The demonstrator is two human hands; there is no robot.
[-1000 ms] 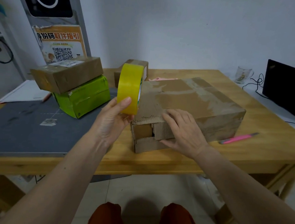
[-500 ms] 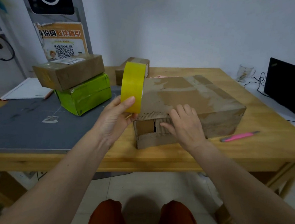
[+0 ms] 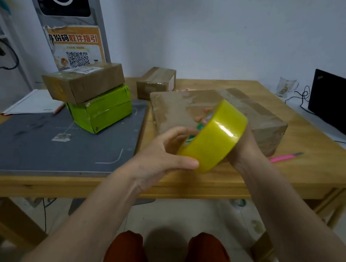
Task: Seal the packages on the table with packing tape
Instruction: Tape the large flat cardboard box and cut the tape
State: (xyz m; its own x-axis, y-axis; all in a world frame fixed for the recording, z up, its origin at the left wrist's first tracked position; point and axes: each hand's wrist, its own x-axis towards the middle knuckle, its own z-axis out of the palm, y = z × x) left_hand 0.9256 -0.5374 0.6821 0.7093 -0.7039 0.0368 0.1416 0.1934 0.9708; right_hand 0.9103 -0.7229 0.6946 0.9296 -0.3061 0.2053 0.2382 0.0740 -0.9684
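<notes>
Hands, left and right, grip the tape roll, hiding the big box's near end.

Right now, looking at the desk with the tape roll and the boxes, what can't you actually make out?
Head view only:
- Near end of the big cardboard box: hidden behind the yellow tape roll and both hands.
- Right hand: fingers behind the roll, grip unclear.
- Tape's loose end: not visible.
- Left hand grips the roll; fingertips blurred.
- Shipping label on the stacked brown box: print too small.
- Black monitor: cut by the right edge.
</notes>
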